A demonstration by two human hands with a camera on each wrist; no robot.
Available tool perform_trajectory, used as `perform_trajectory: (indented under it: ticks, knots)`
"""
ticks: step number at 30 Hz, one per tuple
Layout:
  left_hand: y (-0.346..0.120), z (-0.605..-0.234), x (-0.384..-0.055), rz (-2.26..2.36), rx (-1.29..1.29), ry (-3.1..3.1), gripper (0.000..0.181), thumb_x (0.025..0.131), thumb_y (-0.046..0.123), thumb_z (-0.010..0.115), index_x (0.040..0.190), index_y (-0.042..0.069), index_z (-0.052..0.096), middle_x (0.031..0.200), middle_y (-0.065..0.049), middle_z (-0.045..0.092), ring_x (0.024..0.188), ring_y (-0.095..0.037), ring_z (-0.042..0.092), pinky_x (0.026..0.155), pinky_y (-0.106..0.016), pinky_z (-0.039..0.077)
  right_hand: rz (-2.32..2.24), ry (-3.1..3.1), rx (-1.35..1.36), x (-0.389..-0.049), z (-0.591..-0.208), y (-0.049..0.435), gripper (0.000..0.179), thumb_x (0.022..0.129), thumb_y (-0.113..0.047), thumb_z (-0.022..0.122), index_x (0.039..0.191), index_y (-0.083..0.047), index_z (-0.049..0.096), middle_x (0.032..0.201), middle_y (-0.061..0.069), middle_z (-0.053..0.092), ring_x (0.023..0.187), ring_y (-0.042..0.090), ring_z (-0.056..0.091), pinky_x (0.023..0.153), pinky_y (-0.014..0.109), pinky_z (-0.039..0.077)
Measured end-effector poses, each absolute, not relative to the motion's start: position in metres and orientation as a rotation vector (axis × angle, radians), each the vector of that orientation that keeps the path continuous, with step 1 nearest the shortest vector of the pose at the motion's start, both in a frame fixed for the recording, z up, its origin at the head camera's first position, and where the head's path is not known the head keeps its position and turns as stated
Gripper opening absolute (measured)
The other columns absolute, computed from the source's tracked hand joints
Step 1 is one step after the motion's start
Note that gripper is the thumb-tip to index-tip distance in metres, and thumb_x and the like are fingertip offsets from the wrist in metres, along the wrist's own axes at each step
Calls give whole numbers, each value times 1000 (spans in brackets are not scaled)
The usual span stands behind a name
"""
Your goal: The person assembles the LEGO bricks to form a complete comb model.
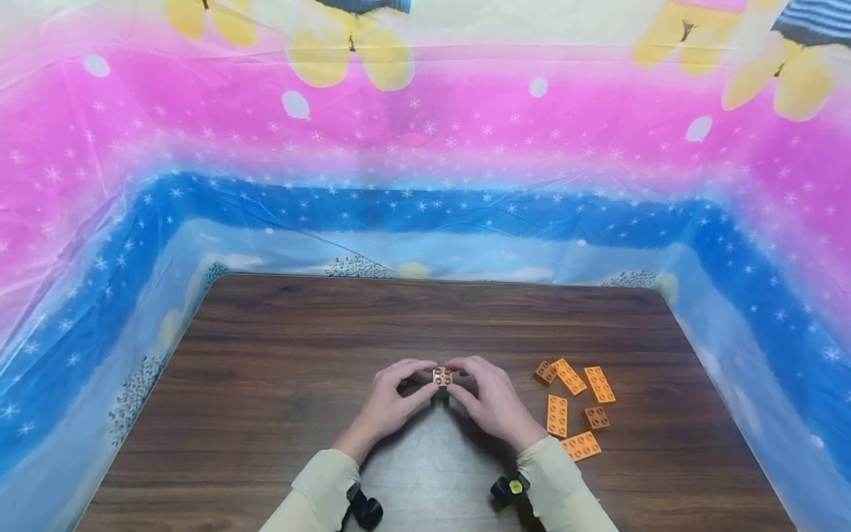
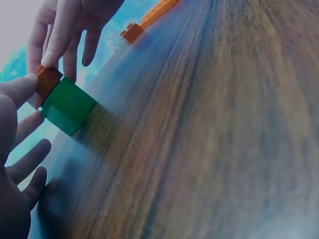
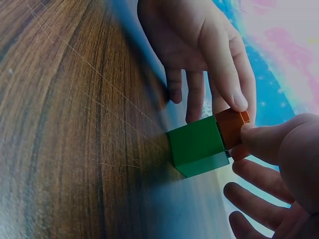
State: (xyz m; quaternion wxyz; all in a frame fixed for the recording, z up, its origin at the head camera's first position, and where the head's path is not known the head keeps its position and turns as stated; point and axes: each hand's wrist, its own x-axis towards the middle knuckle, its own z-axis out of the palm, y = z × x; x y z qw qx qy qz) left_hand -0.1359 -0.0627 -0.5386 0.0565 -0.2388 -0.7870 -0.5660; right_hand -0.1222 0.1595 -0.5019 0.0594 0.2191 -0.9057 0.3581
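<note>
A small brown toy brick [image 1: 442, 376] with studs on top sits on a taller green block [image 3: 198, 147], which stands on the wooden table. My left hand [image 1: 392, 395] pinches the brown brick from the left between thumb and index finger. From the opposite side my right hand [image 1: 490, 399] pinches the same brick, thumb toward me. In the left wrist view the brown brick [image 2: 48, 81] lies flush along the green block [image 2: 68, 106], with both thumbs at its near face. The other fingers of both hands are spread beside the blocks.
To the right on the table [image 1: 299, 332] lie several loose bricks: long orange ones, such as one orange brick [image 1: 557, 415] by the right wrist, and two small brown ones, including a brown brick [image 1: 596, 417]. A printed cloth [image 1: 425, 214] hangs around the table's back and sides.
</note>
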Motion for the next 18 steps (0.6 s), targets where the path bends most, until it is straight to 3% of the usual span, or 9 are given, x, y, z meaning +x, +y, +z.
perform_trajectory:
  ticks: [18]
  knots:
    - [-64, -540, -135, -1681, -735, -2411, 29, 98, 22, 78, 126, 17, 75, 121, 1, 74, 102, -23, 74, 86, -42, 60, 1124, -2764, 649, -123, -502, 158, 29, 98, -14, 77, 126, -11, 72, 119, 4, 72, 106, 23, 73, 91, 42, 60]
